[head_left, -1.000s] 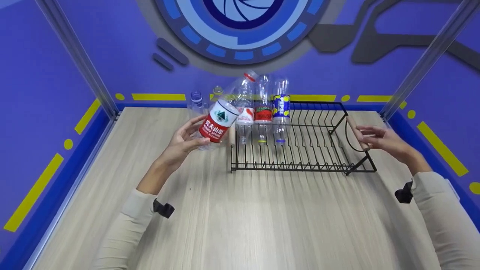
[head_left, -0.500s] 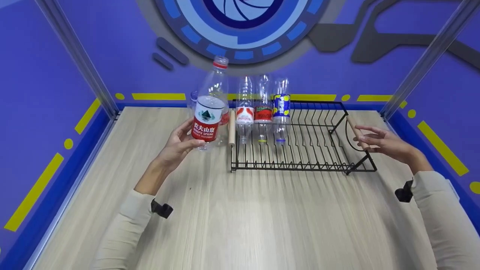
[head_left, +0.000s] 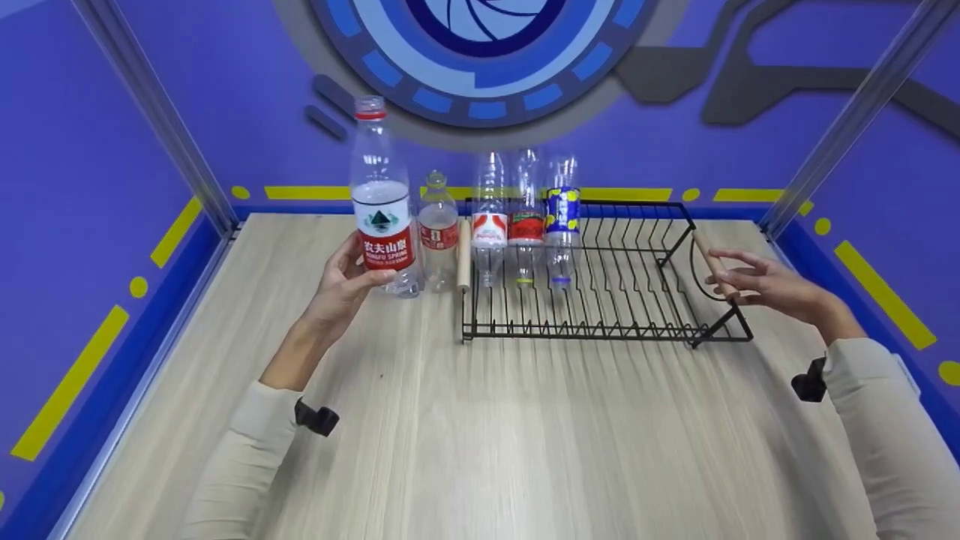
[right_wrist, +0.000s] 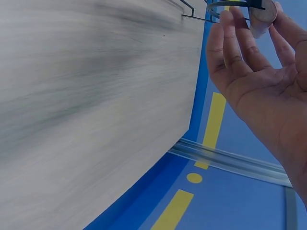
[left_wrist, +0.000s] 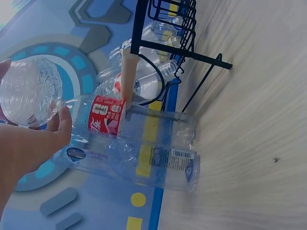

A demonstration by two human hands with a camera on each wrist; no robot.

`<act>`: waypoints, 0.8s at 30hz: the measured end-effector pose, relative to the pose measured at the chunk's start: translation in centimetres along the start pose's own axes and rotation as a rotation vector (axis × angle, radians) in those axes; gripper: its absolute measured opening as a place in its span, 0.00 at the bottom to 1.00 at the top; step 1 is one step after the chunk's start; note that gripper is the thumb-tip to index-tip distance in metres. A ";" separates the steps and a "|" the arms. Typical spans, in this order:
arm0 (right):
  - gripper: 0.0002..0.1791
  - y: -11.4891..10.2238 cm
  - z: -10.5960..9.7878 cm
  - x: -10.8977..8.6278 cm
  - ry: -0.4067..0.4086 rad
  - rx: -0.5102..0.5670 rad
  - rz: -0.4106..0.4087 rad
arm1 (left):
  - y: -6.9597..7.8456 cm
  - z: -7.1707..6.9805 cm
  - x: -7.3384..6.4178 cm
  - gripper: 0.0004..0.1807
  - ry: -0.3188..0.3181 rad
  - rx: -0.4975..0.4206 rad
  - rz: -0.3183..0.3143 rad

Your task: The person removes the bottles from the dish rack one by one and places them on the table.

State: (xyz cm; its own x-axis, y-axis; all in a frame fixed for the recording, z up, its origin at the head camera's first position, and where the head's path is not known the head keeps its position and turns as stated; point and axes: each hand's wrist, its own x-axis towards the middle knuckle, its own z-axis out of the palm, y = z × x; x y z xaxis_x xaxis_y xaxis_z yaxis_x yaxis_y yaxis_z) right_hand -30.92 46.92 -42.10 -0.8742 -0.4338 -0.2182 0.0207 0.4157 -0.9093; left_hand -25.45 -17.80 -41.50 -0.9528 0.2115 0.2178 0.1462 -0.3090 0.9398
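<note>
My left hand (head_left: pixel 346 276) grips a large clear plastic bottle (head_left: pixel 382 225) by its lower part. The bottle is upright, capless, with a red and white label and a red neck ring; its ribbed base (left_wrist: pixel 31 91) shows raised in the left wrist view. Right behind it stand a smaller bottle with a red label (head_left: pixel 438 235) and a clear bluish bottle (left_wrist: pixel 129 160), mostly hidden from the head view. On the right, my right hand (head_left: pixel 776 283) has its thumb and fingers around the wooden handle (head_left: pixel 716 266) of a black wire dish rack (head_left: pixel 615 330).
Three bottles stand neck down in the rack's left slots: one with a white and red label (head_left: pixel 490 229), one with a red label (head_left: pixel 526 230), one with a blue and yellow label (head_left: pixel 562 212). A second wooden handle (head_left: pixel 464 255) is at the rack's left end. Blue walls enclose the table (head_left: pixel 480 435).
My left hand has carried the large bottle leftward, away from the rack, and turned it from tilted to upright. The red-label bottle behind now shows. My right hand stays at the handle, fingers slightly shifted.
</note>
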 end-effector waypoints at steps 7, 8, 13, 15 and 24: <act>0.30 0.1 0.0 0.0 -0.020 0.025 -0.011 | 0.5 -0.7 -0.3 0.44 0.059 0.117 0.036; 0.30 0.1 0.1 0.0 -0.018 0.020 -0.011 | 0.5 -0.8 -0.2 0.44 0.071 0.125 0.042; 0.31 0.2 0.1 0.1 0.001 -0.011 0.014 | 0.3 -1.5 -0.1 0.48 0.139 0.140 0.062; 0.31 0.3 0.1 0.2 0.002 -0.013 0.018 | 0.1 -1.8 0.0 0.49 0.167 0.154 0.053; 0.31 0.5 0.0 0.1 -0.008 0.015 0.014 | -0.7 -3.2 0.3 0.48 0.258 0.250 -0.012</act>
State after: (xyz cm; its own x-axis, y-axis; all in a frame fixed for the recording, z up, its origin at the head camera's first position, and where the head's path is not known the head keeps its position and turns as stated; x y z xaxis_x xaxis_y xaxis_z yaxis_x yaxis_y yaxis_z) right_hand -31.01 47.07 -42.62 -0.8699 -0.4343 -0.2338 0.0405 0.4095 -0.9114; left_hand -26.67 -20.48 -42.94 -0.9859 -0.0369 0.1630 0.1651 -0.0645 0.9842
